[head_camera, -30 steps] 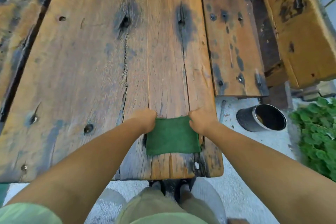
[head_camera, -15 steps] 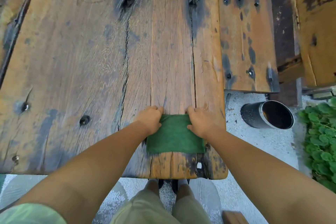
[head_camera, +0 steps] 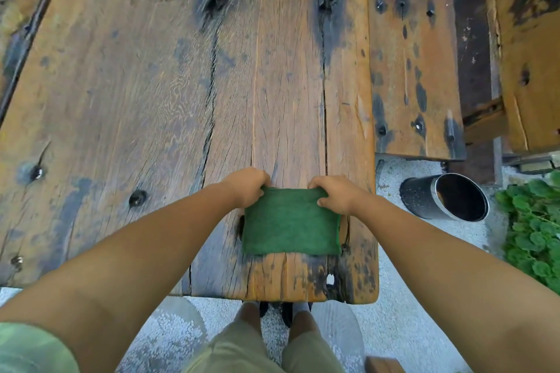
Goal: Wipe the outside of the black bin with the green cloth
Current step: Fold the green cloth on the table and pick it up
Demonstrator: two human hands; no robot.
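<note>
The left grip (head_camera: 249, 186) and the right grip (head_camera: 337, 194) each close on a far corner of the green cloth (head_camera: 291, 228). The fingers curl over its edge, probably pinching it, though the fingertips are hidden under the knuckles. The cloth lies folded flat by the front edge of the wooden surface (head_camera: 145, 85), which I judge is to square it into a wiping pad. The black bin (head_camera: 422, 198) sits on the pale ground to the right, well apart from the cloth and untouched. No label or writing can be read.
</note>
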